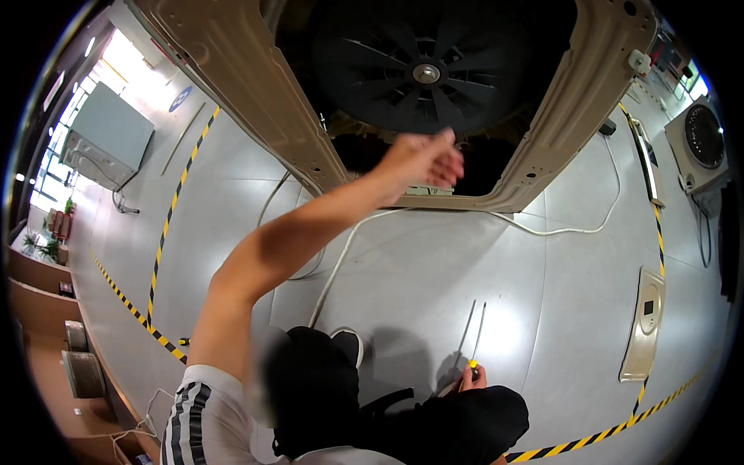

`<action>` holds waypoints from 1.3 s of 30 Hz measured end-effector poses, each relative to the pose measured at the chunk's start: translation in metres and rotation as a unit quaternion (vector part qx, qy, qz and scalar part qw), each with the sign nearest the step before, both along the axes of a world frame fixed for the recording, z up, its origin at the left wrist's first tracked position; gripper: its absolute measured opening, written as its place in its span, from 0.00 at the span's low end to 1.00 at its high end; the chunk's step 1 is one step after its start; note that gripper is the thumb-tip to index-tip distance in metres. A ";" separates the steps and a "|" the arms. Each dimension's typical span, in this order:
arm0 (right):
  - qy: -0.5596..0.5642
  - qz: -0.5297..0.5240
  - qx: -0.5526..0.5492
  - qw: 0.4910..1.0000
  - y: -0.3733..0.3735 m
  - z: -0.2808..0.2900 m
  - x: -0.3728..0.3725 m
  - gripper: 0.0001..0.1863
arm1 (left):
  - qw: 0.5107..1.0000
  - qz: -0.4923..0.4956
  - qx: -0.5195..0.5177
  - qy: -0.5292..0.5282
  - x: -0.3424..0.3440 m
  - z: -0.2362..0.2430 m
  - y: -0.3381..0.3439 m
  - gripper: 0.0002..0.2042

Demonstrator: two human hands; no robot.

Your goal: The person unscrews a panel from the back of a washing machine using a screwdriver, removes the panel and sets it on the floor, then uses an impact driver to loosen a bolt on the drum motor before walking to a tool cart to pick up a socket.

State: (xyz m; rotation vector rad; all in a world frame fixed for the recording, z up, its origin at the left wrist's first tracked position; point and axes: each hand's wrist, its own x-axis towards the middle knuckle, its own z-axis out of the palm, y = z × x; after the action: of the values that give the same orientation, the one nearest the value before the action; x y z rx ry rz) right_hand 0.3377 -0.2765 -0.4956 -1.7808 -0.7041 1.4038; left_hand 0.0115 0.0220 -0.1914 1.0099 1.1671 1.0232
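Grey shop floor (434, 271) w/ yellow-black tape lines; beige washer shell (256, 93) lies on its side, black fan-like drum base (422, 70) showing in the opening. Left hand (425, 161) is raised at the lower rim of the opening, fingers loosely spread, holding nothing. Right hand (470, 378) low by the knee, closed on a yellow-handled screwdriver (477, 333), shaft resting on floor. White cable (341, 256) runs under left arm.

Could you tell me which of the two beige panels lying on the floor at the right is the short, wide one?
The nearer beige panel, below the long narrow strip and with a dark little window, is the short, wide one.
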 end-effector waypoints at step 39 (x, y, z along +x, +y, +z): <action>-0.290 0.295 -0.091 0.906 -0.141 0.491 0.178 0.18 | 0.782 -0.285 -0.522 0.188 -0.081 0.335 -0.454 0.37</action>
State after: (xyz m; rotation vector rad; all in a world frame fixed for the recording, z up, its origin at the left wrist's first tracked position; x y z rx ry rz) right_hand 0.5152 -0.4173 -0.0050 -2.2809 -1.5778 1.3233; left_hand -0.0699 -0.4320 0.1439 0.5593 1.3509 -0.3761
